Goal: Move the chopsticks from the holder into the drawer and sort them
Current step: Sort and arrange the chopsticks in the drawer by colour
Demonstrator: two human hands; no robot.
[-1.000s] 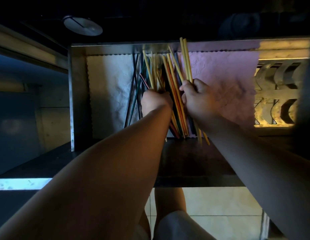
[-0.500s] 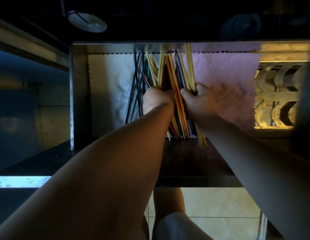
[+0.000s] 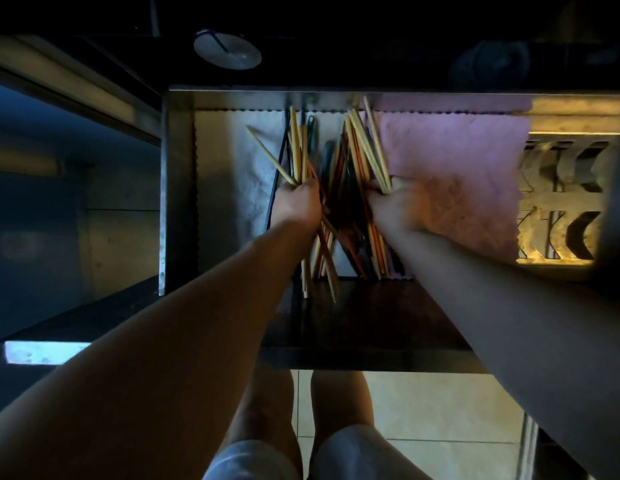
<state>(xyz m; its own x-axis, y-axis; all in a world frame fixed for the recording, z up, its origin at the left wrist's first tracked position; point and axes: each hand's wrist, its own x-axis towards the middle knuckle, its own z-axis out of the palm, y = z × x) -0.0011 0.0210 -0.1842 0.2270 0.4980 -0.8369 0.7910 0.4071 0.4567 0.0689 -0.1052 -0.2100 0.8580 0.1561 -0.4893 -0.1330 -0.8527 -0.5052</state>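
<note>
— Where is there room in the drawer?
— Left, the white liner lies bare up to the steel wall. Right, the pink cloth is bare too.
— And the middle?
— Blocked: both hands and a splayed tangle of chopsticks, tips reaching the far wall and jutting over the near edge.

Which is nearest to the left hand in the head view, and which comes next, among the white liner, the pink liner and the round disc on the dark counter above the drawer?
From the left hand:
1. White liner, in the drawer directly beside and under the hand, on its left.
2. Pink liner, to the right, beyond the right hand.
3. Round disc, up past the drawer's far wall on the dark counter.
</note>
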